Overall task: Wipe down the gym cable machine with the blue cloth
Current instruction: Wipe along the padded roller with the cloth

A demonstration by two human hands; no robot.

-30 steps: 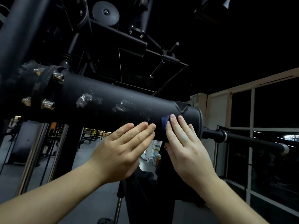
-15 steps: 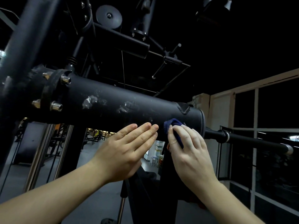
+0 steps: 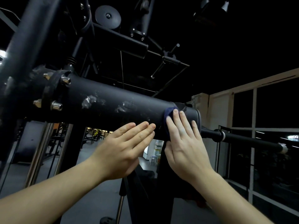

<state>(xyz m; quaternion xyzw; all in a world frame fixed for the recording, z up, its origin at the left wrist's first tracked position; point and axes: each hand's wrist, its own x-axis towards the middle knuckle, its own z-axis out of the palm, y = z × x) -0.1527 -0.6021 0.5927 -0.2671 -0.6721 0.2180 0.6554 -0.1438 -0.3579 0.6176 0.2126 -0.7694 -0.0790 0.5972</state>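
a pulley (image 3: 108, 16) hung top centre; your left hand (image 3: 123, 147), fingers together, touched the black tube (image 3: 110, 96); your right hand (image 3: 186, 143), spread flat, pressed the blue cloth (image 3: 168, 114) onto it.

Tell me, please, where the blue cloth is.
In the head view, right of centre, the blue cloth is pressed against the roller under the right hand.

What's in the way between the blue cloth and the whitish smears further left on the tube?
Only the left hand: its fingertips rest low on the tube, just left of the blue cloth under the right hand. Above them the surface is bare up to the smears.
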